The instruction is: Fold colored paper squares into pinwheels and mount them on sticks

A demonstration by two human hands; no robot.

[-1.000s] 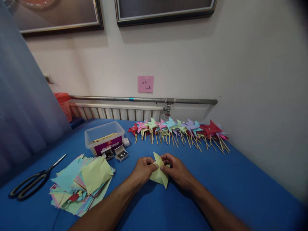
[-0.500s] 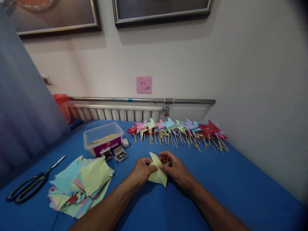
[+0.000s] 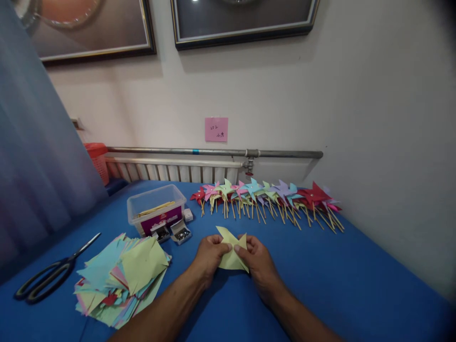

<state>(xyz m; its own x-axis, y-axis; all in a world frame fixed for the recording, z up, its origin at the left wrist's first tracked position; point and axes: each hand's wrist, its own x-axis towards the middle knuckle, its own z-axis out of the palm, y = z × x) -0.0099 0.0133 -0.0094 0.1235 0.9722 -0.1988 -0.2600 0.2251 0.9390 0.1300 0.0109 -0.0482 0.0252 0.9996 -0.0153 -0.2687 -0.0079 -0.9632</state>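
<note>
A pale yellow-green paper pinwheel (image 3: 232, 261) is held above the blue table, its corners bent in toward the middle. My left hand (image 3: 211, 254) grips its left side, the thumb pressing near the centre. My right hand (image 3: 257, 259) pinches the right side, with its thumb close to the left one. Both hands are closed on the paper, and the fingers behind it are hidden. Left of my hands lies a pile of coloured paper sheets (image 3: 123, 280), cut at the corners. Two small open boxes of metal pins (image 3: 182, 235) stand behind the pile.
Finished pinwheels on sticks (image 3: 252, 190) lie in a row along the back. A clear plastic tub (image 3: 156, 202) holds thin sticks at the back left. Black-handled scissors (image 3: 53, 275) rest at far left. The blue table (image 3: 342, 285) meets a wall on the right.
My right hand has shifted its grip on the paper; its fingers now sit behind a raised right corner. The view has tilted slightly upward.
</note>
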